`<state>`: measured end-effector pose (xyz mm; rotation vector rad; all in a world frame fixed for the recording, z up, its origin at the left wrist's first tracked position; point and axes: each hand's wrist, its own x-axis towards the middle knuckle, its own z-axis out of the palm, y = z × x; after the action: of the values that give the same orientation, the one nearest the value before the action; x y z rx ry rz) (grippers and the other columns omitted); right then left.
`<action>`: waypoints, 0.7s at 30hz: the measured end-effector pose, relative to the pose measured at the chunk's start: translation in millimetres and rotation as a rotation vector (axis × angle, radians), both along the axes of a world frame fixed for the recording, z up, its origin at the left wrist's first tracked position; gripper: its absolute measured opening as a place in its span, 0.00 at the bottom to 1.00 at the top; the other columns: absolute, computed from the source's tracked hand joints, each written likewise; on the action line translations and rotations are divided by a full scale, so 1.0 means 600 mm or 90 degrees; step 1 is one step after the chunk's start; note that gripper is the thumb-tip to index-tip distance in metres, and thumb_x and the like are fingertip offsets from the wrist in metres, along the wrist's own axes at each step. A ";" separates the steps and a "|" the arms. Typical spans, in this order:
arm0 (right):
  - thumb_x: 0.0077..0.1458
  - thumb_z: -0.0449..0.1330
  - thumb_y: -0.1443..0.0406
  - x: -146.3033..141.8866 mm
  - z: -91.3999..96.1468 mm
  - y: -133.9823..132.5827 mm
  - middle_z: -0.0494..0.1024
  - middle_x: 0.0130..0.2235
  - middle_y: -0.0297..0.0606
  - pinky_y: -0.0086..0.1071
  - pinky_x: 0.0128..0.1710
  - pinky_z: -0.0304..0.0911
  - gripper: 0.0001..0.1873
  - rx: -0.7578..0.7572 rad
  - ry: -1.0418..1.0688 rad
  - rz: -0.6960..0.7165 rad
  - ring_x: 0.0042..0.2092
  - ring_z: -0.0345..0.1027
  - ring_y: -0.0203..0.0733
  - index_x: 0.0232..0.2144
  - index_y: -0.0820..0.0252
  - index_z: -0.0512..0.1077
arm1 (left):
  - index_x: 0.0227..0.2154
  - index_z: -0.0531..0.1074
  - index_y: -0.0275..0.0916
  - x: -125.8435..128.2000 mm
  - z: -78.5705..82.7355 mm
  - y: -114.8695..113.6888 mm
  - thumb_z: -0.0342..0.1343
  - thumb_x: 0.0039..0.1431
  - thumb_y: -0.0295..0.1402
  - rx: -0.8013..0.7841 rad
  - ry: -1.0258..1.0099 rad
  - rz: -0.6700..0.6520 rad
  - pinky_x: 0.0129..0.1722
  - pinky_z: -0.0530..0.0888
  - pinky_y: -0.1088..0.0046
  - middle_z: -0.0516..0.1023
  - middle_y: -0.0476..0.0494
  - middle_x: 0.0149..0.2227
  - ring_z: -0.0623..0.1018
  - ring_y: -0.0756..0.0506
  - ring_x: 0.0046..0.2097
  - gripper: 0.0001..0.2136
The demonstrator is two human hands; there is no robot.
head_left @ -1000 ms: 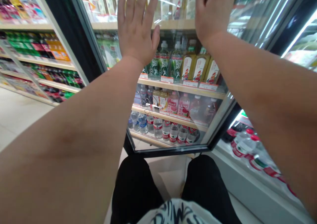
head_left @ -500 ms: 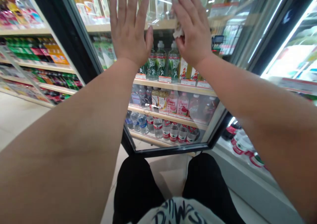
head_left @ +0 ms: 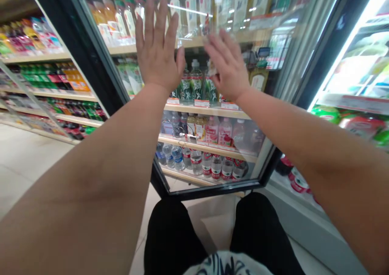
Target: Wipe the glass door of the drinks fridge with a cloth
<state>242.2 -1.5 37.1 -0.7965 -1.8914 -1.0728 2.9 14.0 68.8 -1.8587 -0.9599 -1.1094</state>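
Observation:
My left hand (head_left: 158, 58) lies flat with spread fingers on the glass door (head_left: 212, 192), which stands ajar in front of me. To its right, my right hand (head_left: 228, 66) is against the same pane, slightly blurred. Under its palm and fingers is a crumpled whitish tissue (head_left: 212, 69), mostly hidden now. Behind the glass, green-labelled bottles (head_left: 196, 80) show between the two hands.
Shelves behind the pane hold pink drink bottles (head_left: 225, 131) and water bottles (head_left: 196, 161). A lit cooler (head_left: 349, 72) stands at right, its white base near my leg. Further drink shelves (head_left: 45, 78) are at left. My knees (head_left: 173, 222) are just below the door's lower edge.
My right hand has moved slightly down and left on the glass with the tissue, which shows less now. My left hand keeps its place on the pane. The view has shifted a little.

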 end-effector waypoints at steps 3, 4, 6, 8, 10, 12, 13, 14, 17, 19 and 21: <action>0.63 0.52 0.66 0.004 -0.002 0.014 0.57 0.73 0.36 0.56 0.75 0.41 0.34 -0.049 -0.124 0.041 0.76 0.42 0.50 0.70 0.57 0.58 | 0.73 0.49 0.37 -0.004 -0.001 0.009 0.56 0.68 0.33 -0.010 -0.011 -0.004 0.74 0.31 0.50 0.40 0.48 0.76 0.34 0.46 0.76 0.34; 0.63 0.52 0.66 0.008 0.007 0.018 0.57 0.73 0.36 0.55 0.75 0.41 0.33 -0.044 -0.106 0.039 0.76 0.42 0.50 0.70 0.55 0.58 | 0.73 0.49 0.37 -0.005 -0.001 0.012 0.56 0.68 0.33 -0.002 -0.010 -0.012 0.74 0.31 0.50 0.41 0.49 0.76 0.33 0.47 0.76 0.34; 0.63 0.53 0.65 0.019 0.030 0.024 0.57 0.73 0.37 0.53 0.76 0.40 0.34 -0.009 0.006 0.014 0.76 0.41 0.51 0.70 0.58 0.58 | 0.72 0.50 0.37 -0.007 -0.003 0.016 0.55 0.67 0.35 0.022 -0.009 -0.025 0.74 0.31 0.51 0.41 0.50 0.76 0.33 0.50 0.75 0.34; 0.62 0.53 0.66 0.027 0.041 0.025 0.56 0.73 0.41 0.53 0.76 0.39 0.34 0.024 0.126 -0.003 0.76 0.40 0.53 0.70 0.63 0.58 | 0.72 0.51 0.36 -0.008 -0.005 0.014 0.53 0.69 0.36 0.034 -0.014 -0.033 0.74 0.31 0.51 0.42 0.50 0.76 0.33 0.50 0.75 0.32; 0.61 0.52 0.68 0.029 0.031 0.022 0.56 0.73 0.43 0.54 0.76 0.38 0.35 0.032 0.150 0.017 0.76 0.38 0.53 0.70 0.65 0.58 | 0.71 0.52 0.35 -0.005 -0.007 0.006 0.51 0.70 0.38 0.038 -0.014 -0.032 0.74 0.33 0.50 0.43 0.49 0.76 0.35 0.49 0.76 0.31; 0.61 0.52 0.70 0.028 0.008 0.020 0.57 0.73 0.41 0.54 0.76 0.41 0.36 0.016 0.053 0.061 0.76 0.40 0.51 0.70 0.62 0.58 | 0.72 0.54 0.37 -0.001 -0.008 -0.008 0.51 0.70 0.38 0.047 -0.014 -0.025 0.75 0.37 0.50 0.45 0.48 0.76 0.39 0.45 0.76 0.30; 0.61 0.52 0.70 0.027 -0.002 0.020 0.59 0.72 0.39 0.52 0.76 0.42 0.35 0.002 -0.017 0.081 0.76 0.42 0.49 0.70 0.59 0.59 | 0.71 0.55 0.39 0.001 -0.009 -0.014 0.51 0.70 0.37 0.050 -0.017 -0.024 0.76 0.39 0.51 0.47 0.47 0.76 0.40 0.44 0.76 0.30; 0.60 0.53 0.70 0.028 -0.008 0.021 0.60 0.72 0.38 0.51 0.76 0.43 0.35 -0.007 -0.076 0.097 0.75 0.44 0.47 0.70 0.57 0.59 | 0.71 0.56 0.41 0.002 -0.009 -0.020 0.52 0.69 0.37 0.053 -0.022 -0.024 0.76 0.41 0.51 0.48 0.47 0.75 0.42 0.42 0.76 0.30; 0.58 0.56 0.71 0.037 0.001 0.026 0.61 0.71 0.37 0.51 0.76 0.43 0.37 0.008 -0.071 0.102 0.75 0.46 0.48 0.69 0.56 0.60 | 0.70 0.59 0.41 0.005 -0.009 -0.028 0.51 0.69 0.37 0.064 -0.031 -0.029 0.76 0.44 0.50 0.52 0.43 0.74 0.46 0.38 0.76 0.28; 0.57 0.55 0.72 0.044 0.015 0.029 0.60 0.71 0.40 0.54 0.75 0.43 0.38 0.040 0.068 0.086 0.75 0.43 0.50 0.70 0.59 0.59 | 0.70 0.60 0.39 0.005 -0.008 -0.027 0.50 0.69 0.38 0.077 -0.026 -0.020 0.75 0.45 0.48 0.53 0.40 0.74 0.47 0.36 0.76 0.28; 0.58 0.54 0.72 0.042 0.013 0.029 0.59 0.71 0.42 0.55 0.75 0.42 0.38 0.052 0.179 0.078 0.76 0.40 0.52 0.70 0.61 0.58 | 0.70 0.60 0.38 0.005 -0.007 -0.026 0.49 0.70 0.39 0.081 -0.023 -0.017 0.75 0.44 0.48 0.53 0.39 0.74 0.48 0.36 0.76 0.28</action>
<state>267.3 16.1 45.0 -0.7335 -1.6263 -0.9057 6.0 -1.7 64.7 -1.7585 -0.8663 -1.1965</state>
